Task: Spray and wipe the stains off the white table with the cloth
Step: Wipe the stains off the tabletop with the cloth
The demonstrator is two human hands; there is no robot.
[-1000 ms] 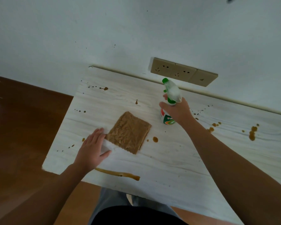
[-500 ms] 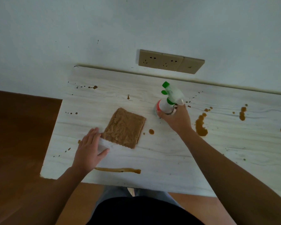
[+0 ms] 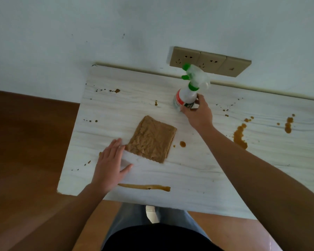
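Two grips: right hand (image 3: 199,115) clamped round the spray bottle (image 3: 186,96), holding it upright; left hand (image 3: 110,165) flat, unclosed, beside cloth (image 3: 150,138).

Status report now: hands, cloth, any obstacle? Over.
Left hand flat on the white table, beside the brown cloth. Right hand grips the spray bottle low. Stains unwiped; nothing lies on the cloth.

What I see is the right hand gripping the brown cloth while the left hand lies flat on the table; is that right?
Not quite: the head view shows the right hand gripping the spray bottle, not the brown cloth. The left hand does lie flat on the table.
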